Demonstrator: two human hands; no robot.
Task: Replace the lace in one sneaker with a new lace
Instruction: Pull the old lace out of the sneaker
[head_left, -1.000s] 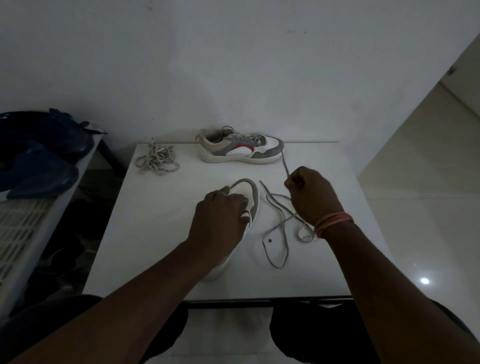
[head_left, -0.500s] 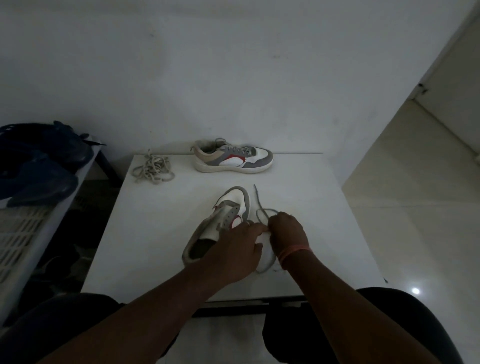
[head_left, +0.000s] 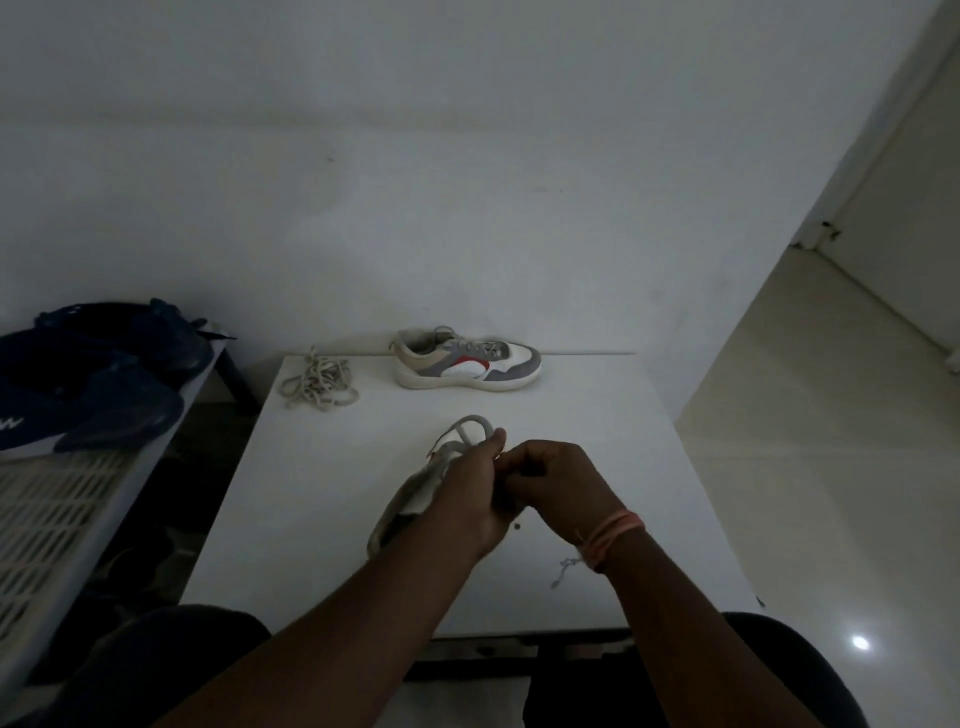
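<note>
A grey and white sneaker (head_left: 415, 493) lies in the middle of the white table (head_left: 322, 509), its toe pointing away from me. My left hand (head_left: 467, 491) grips its upper. My right hand (head_left: 553, 483) is closed right beside it, pinching the grey lace against the shoe; the lace is mostly hidden by both hands. A short lace end (head_left: 563, 569) shows below my right wrist. A second matching sneaker (head_left: 467, 358) stands laced at the back of the table. A beige lace (head_left: 319, 384) lies bundled at the back left.
A white slatted rack (head_left: 52, 509) stands to the left with dark blue shoes (head_left: 98, 374) on it. The wall is just behind the table. Tiled floor opens to the right. My knees sit under the table's front edge.
My right hand came in from the right with the lace and closed against my left hand on the sneaker. The loose loops on the table have been drawn in.
</note>
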